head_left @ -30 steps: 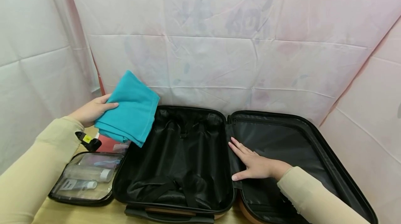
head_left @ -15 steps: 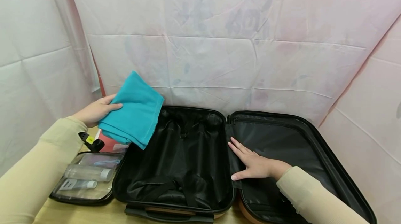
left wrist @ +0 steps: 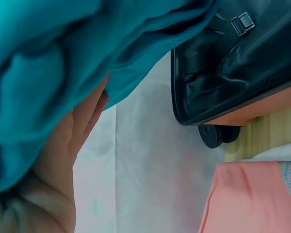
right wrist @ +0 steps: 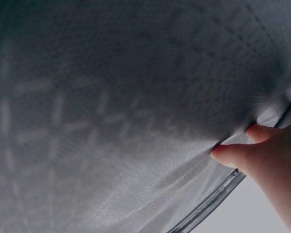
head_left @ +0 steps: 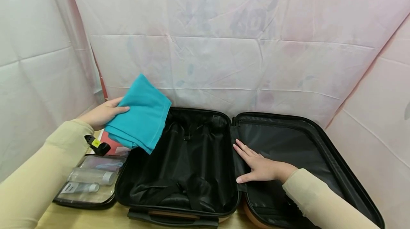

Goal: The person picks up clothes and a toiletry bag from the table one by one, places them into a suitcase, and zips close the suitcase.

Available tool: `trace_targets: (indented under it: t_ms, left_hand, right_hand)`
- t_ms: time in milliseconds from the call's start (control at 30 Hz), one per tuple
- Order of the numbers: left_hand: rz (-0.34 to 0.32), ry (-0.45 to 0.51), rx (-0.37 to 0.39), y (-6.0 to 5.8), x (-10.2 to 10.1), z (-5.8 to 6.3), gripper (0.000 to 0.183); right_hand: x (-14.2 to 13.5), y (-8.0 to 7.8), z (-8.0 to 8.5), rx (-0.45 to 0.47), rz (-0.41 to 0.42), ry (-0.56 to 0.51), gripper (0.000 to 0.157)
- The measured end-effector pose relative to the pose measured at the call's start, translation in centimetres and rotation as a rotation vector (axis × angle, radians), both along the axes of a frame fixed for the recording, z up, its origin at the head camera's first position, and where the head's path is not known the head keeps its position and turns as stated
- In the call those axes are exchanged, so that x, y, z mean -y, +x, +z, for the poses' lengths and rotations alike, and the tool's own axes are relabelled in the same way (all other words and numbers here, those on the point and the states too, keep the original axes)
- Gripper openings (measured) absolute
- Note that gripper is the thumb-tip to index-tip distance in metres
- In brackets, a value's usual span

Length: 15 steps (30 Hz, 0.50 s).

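Pale sheets [head_left: 211,43] hang around my view, with a light wooden table [head_left: 73,219] below. On it I see the suitcase [head_left: 205,157] lying open, its two black-lined halves side by side. The folded blue cloth [head_left: 141,113] is held up, overlapping the left half's far left corner on my head camera. Just beside that half lies a clear pouch [head_left: 96,206]; beyond it I make out a partly hidden pink item [head_left: 112,145]. I have the right hand [head_left: 264,168] spread, grasping nothing, fingertips against the lining near the hinge. The left hand [head_left: 104,114] grips the cloth's edge, thumb on top. Inside the pouch I spot a bottle [head_left: 91,176] and a smaller tube [head_left: 78,188].
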<state>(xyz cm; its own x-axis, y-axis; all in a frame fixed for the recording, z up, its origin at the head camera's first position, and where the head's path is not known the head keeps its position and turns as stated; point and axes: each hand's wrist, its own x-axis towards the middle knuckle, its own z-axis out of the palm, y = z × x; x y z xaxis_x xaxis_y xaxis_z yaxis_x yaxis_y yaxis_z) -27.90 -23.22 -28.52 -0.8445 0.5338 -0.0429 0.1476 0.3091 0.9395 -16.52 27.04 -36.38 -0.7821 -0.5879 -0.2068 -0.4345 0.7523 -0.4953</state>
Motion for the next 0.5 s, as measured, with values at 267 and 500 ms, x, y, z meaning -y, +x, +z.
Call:
trace_targets:
  t_ms: [267, 500]
  left_hand:
    - [0.023, -0.028, 0.015, -0.1, -0.9, -0.5, 0.066]
    - [0.014, -0.029, 0.025, -0.1, -1.9, -1.0, 0.066]
  right_hand:
    - [-0.1, 0.0, -0.1, 0.003, 0.002, 0.000, 0.100]
    - [-0.2, -0.1, -0.3, -0.004, 0.004, 0.005, 0.100]
